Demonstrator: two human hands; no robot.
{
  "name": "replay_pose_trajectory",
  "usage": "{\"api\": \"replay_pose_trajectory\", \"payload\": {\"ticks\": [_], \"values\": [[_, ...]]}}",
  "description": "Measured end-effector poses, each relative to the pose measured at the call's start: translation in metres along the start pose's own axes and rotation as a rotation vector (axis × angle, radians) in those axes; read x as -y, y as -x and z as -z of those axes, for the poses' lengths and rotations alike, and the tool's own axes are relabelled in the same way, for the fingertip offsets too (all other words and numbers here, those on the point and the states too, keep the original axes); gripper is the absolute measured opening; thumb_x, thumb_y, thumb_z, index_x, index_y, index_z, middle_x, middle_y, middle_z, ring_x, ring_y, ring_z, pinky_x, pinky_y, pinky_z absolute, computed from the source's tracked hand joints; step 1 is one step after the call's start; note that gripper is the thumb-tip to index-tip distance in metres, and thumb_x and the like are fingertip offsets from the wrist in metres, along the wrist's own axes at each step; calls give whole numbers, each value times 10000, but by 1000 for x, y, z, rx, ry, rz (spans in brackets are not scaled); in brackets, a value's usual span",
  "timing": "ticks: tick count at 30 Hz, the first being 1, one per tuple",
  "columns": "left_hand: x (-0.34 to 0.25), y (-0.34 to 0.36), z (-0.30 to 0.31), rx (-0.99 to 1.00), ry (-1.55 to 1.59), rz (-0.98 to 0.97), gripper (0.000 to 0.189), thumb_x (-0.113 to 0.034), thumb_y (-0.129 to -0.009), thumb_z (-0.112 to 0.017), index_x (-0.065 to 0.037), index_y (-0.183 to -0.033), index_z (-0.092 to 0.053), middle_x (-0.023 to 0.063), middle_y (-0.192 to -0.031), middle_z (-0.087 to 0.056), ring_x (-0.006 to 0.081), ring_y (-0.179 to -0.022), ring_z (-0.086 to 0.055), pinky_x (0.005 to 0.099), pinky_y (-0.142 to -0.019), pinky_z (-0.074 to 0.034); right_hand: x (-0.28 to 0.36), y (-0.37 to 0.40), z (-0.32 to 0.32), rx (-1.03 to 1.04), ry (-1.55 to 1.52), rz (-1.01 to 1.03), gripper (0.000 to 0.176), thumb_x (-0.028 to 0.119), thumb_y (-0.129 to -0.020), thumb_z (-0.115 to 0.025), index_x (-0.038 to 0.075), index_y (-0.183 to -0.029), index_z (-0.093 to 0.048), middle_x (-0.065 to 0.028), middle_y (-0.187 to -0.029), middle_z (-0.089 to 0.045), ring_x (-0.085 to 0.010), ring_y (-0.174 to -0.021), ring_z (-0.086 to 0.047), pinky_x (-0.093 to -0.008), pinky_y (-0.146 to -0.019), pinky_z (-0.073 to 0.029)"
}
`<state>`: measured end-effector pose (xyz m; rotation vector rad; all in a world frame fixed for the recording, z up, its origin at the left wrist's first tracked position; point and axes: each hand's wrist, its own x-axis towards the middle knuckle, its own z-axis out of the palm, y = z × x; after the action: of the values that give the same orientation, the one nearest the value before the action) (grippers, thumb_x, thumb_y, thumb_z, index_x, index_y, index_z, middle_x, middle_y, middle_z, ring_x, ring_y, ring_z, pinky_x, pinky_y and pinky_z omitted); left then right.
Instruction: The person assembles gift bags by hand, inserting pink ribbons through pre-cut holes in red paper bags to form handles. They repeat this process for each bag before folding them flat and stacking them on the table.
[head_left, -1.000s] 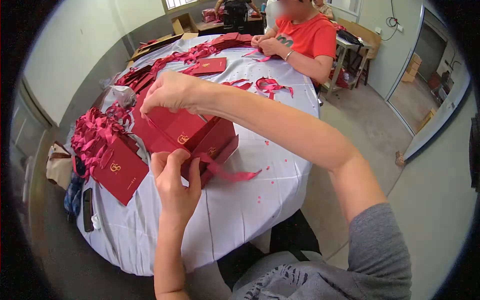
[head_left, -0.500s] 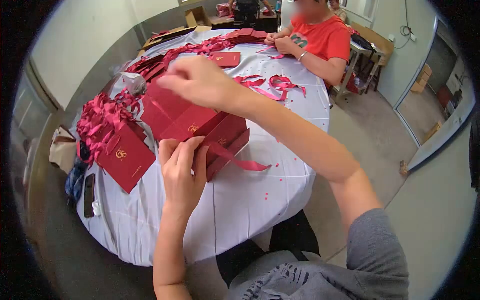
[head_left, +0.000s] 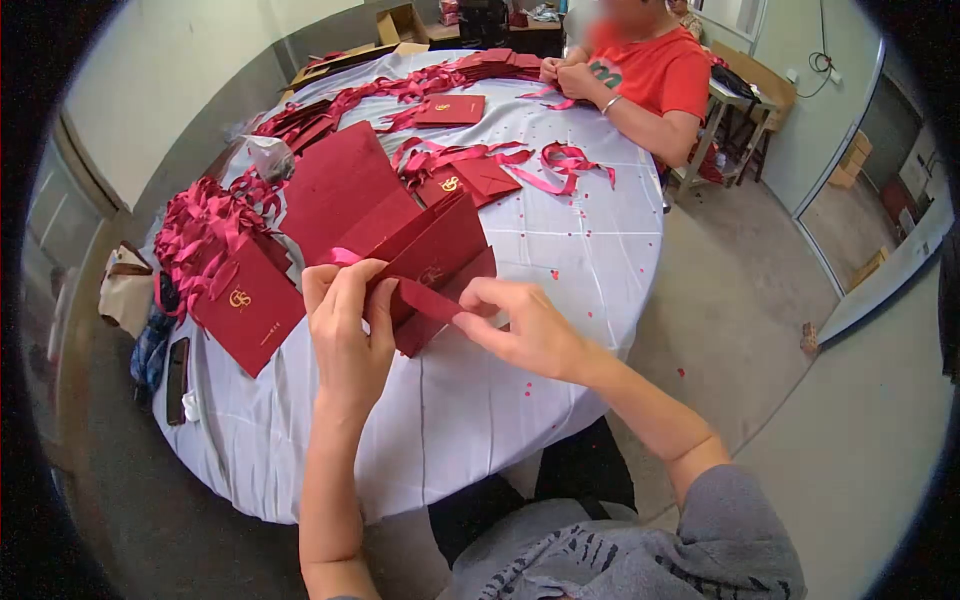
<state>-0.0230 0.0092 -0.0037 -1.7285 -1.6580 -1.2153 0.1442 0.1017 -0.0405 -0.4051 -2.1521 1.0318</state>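
Note:
A dark red paper gift bag with a gold emblem lies tilted on the table in front of me, its large flap spread out behind. My left hand is closed at the bag's near left edge, pinching a red ribbon. The ribbon runs across the bag's front to my right hand, whose thumb and fingers pinch its other end. A short loop of pink-red ribbon shows above my left fingers. Just behind, another red bag lies flat.
Left of the bag sit a finished-looking red bag, a heap of ribbons and a phone. Loose ribbons and red dots lie on the white tablecloth. Across the table, a person in a red shirt handles ribbon.
My right hand has come down from above the bag's flap to the ribbon's free end, drawing it taut to the right. My left hand stays at the bag's edge.

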Motion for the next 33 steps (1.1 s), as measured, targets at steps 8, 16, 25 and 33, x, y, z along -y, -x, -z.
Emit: {"api": "replay_pose_trajectory", "payload": {"ticks": [8, 16, 25, 33], "values": [[4, -3, 0, 38, 65, 40, 155, 34, -798, -609, -18, -944, -609, 85, -783, -575, 243, -781, -470, 330, -713, -413, 10, 34, 8, 10, -190, -165, 100, 109, -925, -530, 15, -916, -495, -61, -630, -591, -108, -544, -560, -282, -520, -447], [5, -4, 1, 28, 114, 104, 102, 4, -807, -628, -24, -905, -623, 67, -780, -573, 229, -792, -454, 318, -713, -402, -1, 64, 52, 49, -26, -219, 129, 47, -890, -575, -42, -983, -577, -69, -765, -624, -114, -669, -622, -249, -606, -513], [-18, -19, 4, 18, -220, -47, 92, -35, -744, -690, -28, -806, -622, 73, -881, -503, 250, -851, -468, 371, -765, -366, 13, 77, 92, -274, -219, -249, 117, 16, -847, -615, -37, -951, -622, -76, -808, -651, -115, -676, -614, -242, -619, -487], [-25, -41, 1, 385, -107, -33, 208, 80, -787, -512, 16, -959, -610, 148, -920, -559, 310, -900, -523, 384, -806, -426, 21, 64, 86, -398, -329, 234, 119, -5, -830, -617, -17, -942, -578, -153, -967, -621, -190, -908, -603, -322, -798, -495]]}}
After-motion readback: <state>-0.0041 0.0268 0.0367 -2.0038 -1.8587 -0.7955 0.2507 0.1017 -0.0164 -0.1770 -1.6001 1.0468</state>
